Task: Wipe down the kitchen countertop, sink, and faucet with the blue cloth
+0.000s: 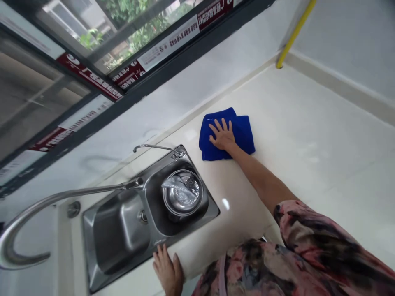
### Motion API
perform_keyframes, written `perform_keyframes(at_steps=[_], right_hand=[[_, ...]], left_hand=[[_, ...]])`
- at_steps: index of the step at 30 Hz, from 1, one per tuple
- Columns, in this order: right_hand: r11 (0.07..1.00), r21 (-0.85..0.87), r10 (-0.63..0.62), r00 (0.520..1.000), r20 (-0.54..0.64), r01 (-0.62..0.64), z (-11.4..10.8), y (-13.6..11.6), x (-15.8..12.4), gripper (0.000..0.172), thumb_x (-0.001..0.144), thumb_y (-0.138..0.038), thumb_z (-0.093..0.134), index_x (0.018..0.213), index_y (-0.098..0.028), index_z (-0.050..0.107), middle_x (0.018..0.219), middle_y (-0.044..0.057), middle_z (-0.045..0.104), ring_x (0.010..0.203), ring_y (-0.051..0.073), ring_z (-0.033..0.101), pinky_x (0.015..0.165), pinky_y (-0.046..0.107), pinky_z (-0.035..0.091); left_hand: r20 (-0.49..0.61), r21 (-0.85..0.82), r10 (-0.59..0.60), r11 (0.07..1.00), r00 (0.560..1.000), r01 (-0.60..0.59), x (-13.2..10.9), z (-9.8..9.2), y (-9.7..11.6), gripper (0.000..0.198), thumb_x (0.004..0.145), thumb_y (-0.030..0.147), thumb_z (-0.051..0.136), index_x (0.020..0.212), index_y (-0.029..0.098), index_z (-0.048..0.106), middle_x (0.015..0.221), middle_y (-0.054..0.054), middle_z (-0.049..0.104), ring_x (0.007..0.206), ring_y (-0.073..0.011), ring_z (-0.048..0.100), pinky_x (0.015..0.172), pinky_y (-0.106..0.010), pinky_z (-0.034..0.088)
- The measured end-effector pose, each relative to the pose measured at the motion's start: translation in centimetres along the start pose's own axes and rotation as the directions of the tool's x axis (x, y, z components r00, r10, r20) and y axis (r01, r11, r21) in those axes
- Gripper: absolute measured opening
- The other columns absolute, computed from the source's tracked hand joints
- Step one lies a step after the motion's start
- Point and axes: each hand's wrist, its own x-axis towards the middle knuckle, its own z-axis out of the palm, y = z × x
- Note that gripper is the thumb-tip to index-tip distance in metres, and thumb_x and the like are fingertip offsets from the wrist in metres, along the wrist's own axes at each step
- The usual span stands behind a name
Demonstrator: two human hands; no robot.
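Right hand (222, 135): open, fingers spread, palm pressed flat on top of a folded blue microfibre cloth (245, 133); nothing clasped. Cloth lies directly beneath the palm, showing past it on all sides, on the cream stone countertop (308, 135), just beyond the far right corner of the stainless steel double sink (117, 230).
Left hand (168, 271): open, resting flat on the counter's near edge, touching the sink rim.
Round steel bowl (182, 193): in the right basin.

Counter (308, 135) right of cloth (243, 131) open; sink (123, 230), faucet (61, 197) obstruct left
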Motion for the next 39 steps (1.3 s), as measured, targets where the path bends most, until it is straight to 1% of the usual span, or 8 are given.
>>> perform_keyframes(at_steps=[4, 7, 11, 15, 20, 28, 34, 39], right_hand=[[0.997, 0.057, 0.057, 0.998, -0.042, -0.054, 1.2, -0.2, 3.6, 0.068, 0.101, -0.044, 0.044, 0.163, -0.015, 0.043, 0.174, 0.014, 0.028, 0.161, 0.048, 0.013, 0.125, 0.080, -0.002], [0.996, 0.064, 0.069, 0.997, -0.036, -0.066, 1.8, -0.7, 5.2, 0.070, 0.098, -0.040, 0.043, 0.163, -0.012, 0.042, 0.174, 0.014, 0.028, 0.161, 0.049, 0.009, 0.124, 0.080, -0.006], [0.995, 0.080, -0.054, 0.998, 0.019, 0.053, 2.3, -2.5, 4.7, 0.069, 0.095, -0.035, 0.044, 0.162, -0.017, 0.045, 0.174, 0.008, 0.031, 0.162, 0.046, 0.010, 0.128, 0.074, -0.007], [0.971, 0.103, -0.223, 0.971, 0.083, 0.215, 3.2, -5.8, 2.4, 0.067, 0.094, -0.034, 0.046, 0.160, -0.022, 0.050, 0.172, 0.004, 0.035, 0.162, 0.043, 0.017, 0.131, 0.070, 0.001], [0.939, 0.117, -0.335, 0.937, 0.100, 0.324, 4.1, -8.8, -0.4, 0.065, 0.094, -0.035, 0.047, 0.159, -0.025, 0.051, 0.171, 0.004, 0.038, 0.161, 0.042, 0.020, 0.131, 0.069, 0.007], [0.892, 0.094, -0.451, 0.887, 0.101, 0.442, 3.0, -9.2, -6.0, 0.060, 0.094, -0.029, 0.052, 0.153, -0.026, 0.058, 0.167, 0.004, 0.045, 0.159, 0.037, 0.030, 0.132, 0.064, 0.014], [0.863, 0.174, -0.486, 0.874, 0.025, 0.474, 2.4, -9.5, -12.7, 0.048, 0.089, -0.022, 0.057, 0.134, -0.026, 0.073, 0.163, 0.005, 0.051, 0.157, 0.035, 0.036, 0.131, 0.063, 0.017], [0.857, 0.174, -0.497, 0.867, 0.030, 0.486, 1.1, -9.0, -18.7, 0.044, 0.088, -0.020, 0.057, 0.128, -0.025, 0.075, 0.162, 0.006, 0.051, 0.157, 0.034, 0.036, 0.131, 0.064, 0.020]], left_hand=[[-0.004, 0.034, -0.040, 0.999, 0.999, 0.041, 0.0, 0.0, -0.7, 0.065, 0.104, 0.047, 0.030, 0.153, 0.009, 0.051, 0.163, -0.023, 0.045, 0.164, -0.0362, 0.017, 0.128, -0.066, 0.024], [-0.022, 0.050, -0.036, 0.998, 0.999, 0.037, 0.0, 0.0, -1.2, 0.065, 0.103, 0.048, 0.032, 0.153, 0.010, 0.051, 0.163, -0.022, 0.045, 0.163, -0.0348, 0.019, 0.129, -0.063, 0.024], [-0.050, 0.063, -0.028, 0.998, 0.998, 0.031, 0.0, 0.0, -1.1, 0.064, 0.103, 0.046, 0.032, 0.154, 0.011, 0.051, 0.164, -0.021, 0.045, 0.163, -0.0342, 0.020, 0.130, -0.063, 0.022], [-0.078, 0.046, -0.010, 0.999, 0.997, 0.014, 0.1, 0.1, -1.0, 0.064, 0.103, 0.044, 0.034, 0.158, 0.014, 0.047, 0.164, -0.020, 0.045, 0.163, -0.0333, 0.021, 0.130, -0.063, 0.022], [-0.088, 0.059, 0.008, 0.998, 0.996, -0.003, 0.1, 0.2, -0.7, 0.063, 0.103, 0.043, 0.035, 0.158, 0.015, 0.048, 0.164, -0.018, 0.047, 0.162, -0.0330, 0.024, 0.131, -0.063, 0.021], [-0.153, 0.051, 0.048, 0.998, 0.987, -0.040, 0.1, 0.8, 0.2, 0.060, 0.105, 0.044, 0.034, 0.153, 0.012, 0.053, 0.162, -0.017, 0.049, 0.161, -0.0330, 0.028, 0.131, -0.062, 0.022], [-0.178, 0.035, 0.066, 0.998, 0.982, -0.061, 0.3, 1.0, 1.1, 0.060, 0.103, 0.045, 0.037, 0.151, 0.013, 0.056, 0.161, -0.016, 0.051, 0.160, -0.0345, 0.029, 0.130, -0.062, 0.025], [-0.212, -0.006, 0.057, 0.998, 0.975, -0.060, 0.4, 1.1, 2.0, 0.059, 0.103, 0.046, 0.040, 0.149, 0.014, 0.058, 0.159, -0.016, 0.053, 0.158, -0.0353, 0.033, 0.129, -0.063, 0.027]])
